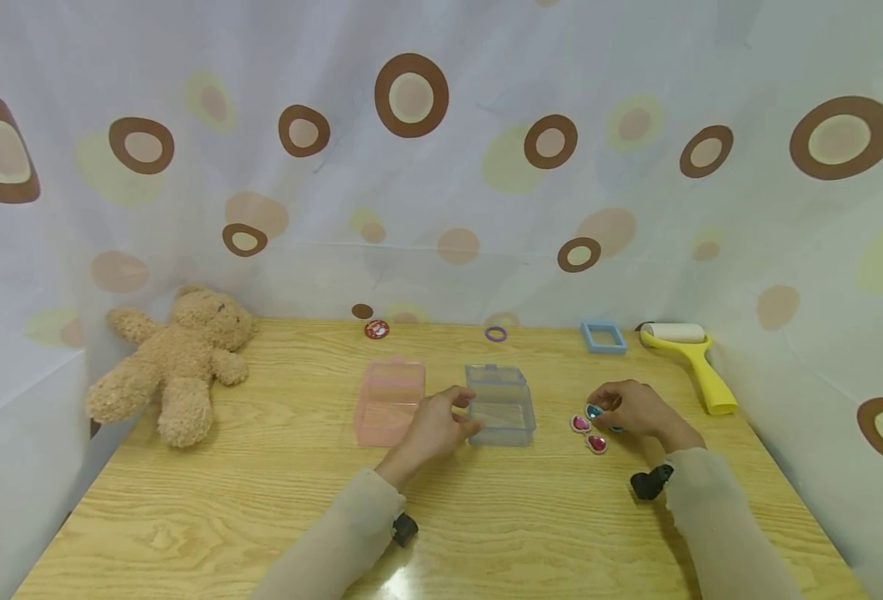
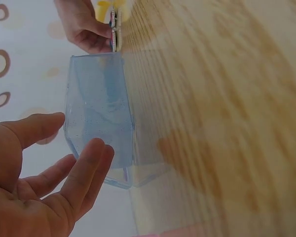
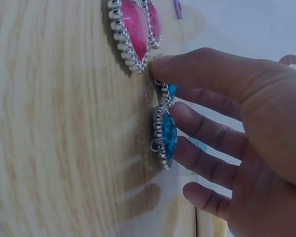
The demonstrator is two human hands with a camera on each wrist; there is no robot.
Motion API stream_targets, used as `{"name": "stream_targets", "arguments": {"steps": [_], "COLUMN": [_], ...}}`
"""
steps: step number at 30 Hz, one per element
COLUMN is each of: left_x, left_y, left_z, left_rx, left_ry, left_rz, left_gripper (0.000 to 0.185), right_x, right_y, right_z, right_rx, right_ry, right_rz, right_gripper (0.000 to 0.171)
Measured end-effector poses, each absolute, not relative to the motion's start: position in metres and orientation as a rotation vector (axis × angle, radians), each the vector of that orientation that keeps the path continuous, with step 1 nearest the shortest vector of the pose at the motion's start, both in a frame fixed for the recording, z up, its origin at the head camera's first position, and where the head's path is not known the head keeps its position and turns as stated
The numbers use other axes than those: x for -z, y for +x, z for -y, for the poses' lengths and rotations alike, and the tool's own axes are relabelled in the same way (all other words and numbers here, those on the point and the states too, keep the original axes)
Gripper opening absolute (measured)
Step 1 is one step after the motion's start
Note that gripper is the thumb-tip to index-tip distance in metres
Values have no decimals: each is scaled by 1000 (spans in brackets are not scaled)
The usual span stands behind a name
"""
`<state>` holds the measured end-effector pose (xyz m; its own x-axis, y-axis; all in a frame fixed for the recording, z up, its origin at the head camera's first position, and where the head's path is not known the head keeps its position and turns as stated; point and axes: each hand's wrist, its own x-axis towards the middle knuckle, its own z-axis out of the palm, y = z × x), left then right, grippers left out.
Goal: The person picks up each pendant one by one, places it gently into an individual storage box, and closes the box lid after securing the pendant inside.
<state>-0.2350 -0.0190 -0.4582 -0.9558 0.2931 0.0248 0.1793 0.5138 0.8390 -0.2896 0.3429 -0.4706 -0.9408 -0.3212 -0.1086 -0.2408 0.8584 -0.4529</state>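
Beside the left wall of a translucent blue box [image 1: 503, 434] is my left hand [image 1: 432, 427], thumb and fingers spread apart with nothing between them. The box's lid is folded back. At the right, my right hand [image 1: 634, 407] is low over the table, its thumb and index fingertips at opposite edges of a blue jewel pendant [image 3: 171, 91]. A second blue jewel pendant [image 3: 167, 136] lies under the other fingers, partly covered in the head view. Two pink jewel pendants [image 1: 580, 423] with silvery beaded rims lie just left of that hand.
An open pink box [image 1: 381, 431] stands left of the blue one. Along the back lie a red badge [image 1: 377, 330], a purple ring [image 1: 496, 334] and a blue square frame [image 1: 604, 338]. A yellow lint roller [image 1: 699, 367] is at far right, a teddy bear [image 1: 186, 358] at far left.
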Motion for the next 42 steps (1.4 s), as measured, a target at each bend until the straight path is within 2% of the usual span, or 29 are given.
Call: {"name": "stream_targets", "arguments": {"steps": [17,42], "left_x": [458,456], "left_y": [-235,-234], "left_z": [17,18], "left_rx": [-1408,-1386], "left_ry": [392,418], "left_rz": [-2637,-2630], "left_gripper": [47,47], "right_x": [452,431], "right_y": [-288,-283], "right_z": [-336,-287], "right_rx": [709,843], "right_ry": [-398,-576], "right_rz": [-2850,-2892], "right_gripper": [32,29]}}
